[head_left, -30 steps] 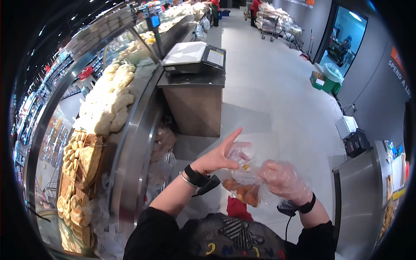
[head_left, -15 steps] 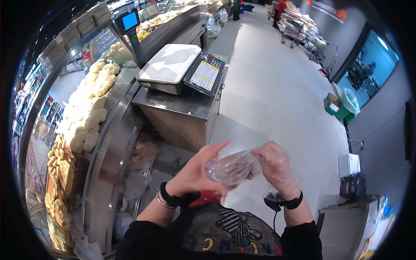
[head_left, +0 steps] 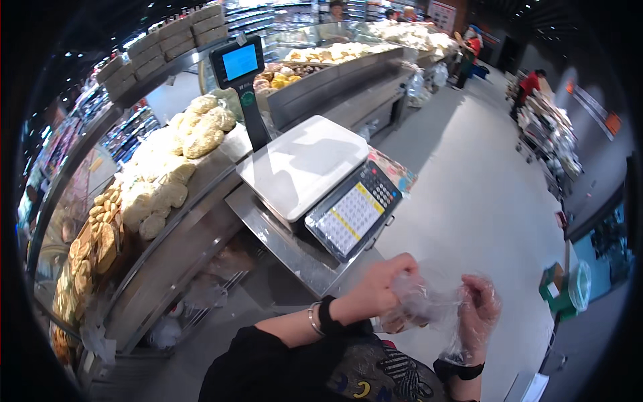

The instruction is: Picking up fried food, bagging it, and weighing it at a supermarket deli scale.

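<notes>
Pinching clear bag [head_left: 429, 305] — both hands [head_left: 385, 288] raised

Bright overhead light, dark fisheye rim

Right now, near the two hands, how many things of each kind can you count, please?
Hands: 2, left hand, right hand
Clear bag: 1, held by both hands
Scale: 1
Keypad: 1
Blue screen: 1
Total: 6
</notes>
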`<action>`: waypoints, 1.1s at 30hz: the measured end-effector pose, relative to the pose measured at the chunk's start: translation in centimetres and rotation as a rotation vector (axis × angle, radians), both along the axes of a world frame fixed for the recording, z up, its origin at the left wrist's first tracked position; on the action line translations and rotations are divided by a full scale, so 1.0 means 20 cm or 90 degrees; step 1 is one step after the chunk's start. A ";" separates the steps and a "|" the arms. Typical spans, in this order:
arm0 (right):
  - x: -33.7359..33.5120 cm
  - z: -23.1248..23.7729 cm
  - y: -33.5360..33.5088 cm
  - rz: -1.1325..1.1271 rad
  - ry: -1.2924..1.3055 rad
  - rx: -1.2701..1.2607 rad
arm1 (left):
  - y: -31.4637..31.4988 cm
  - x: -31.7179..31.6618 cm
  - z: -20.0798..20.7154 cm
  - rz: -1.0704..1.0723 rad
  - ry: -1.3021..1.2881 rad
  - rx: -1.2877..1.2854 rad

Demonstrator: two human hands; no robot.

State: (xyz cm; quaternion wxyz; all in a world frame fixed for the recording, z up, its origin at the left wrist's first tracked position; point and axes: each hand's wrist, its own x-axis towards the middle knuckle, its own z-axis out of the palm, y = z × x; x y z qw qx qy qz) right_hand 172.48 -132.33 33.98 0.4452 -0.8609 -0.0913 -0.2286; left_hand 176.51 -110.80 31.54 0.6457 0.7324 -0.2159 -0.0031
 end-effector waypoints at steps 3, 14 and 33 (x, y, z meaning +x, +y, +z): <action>0.26 -0.02 -0.08 0.083 0.093 0.086 | -0.22 0.20 -0.01 -0.065 -0.046 -0.110; 1.17 0.01 -0.52 0.524 0.076 -0.100 | -0.72 0.47 -0.13 0.064 0.083 -0.300; 1.31 -0.06 -0.14 1.063 0.033 -0.060 | -0.67 0.35 -0.44 0.403 0.037 -0.010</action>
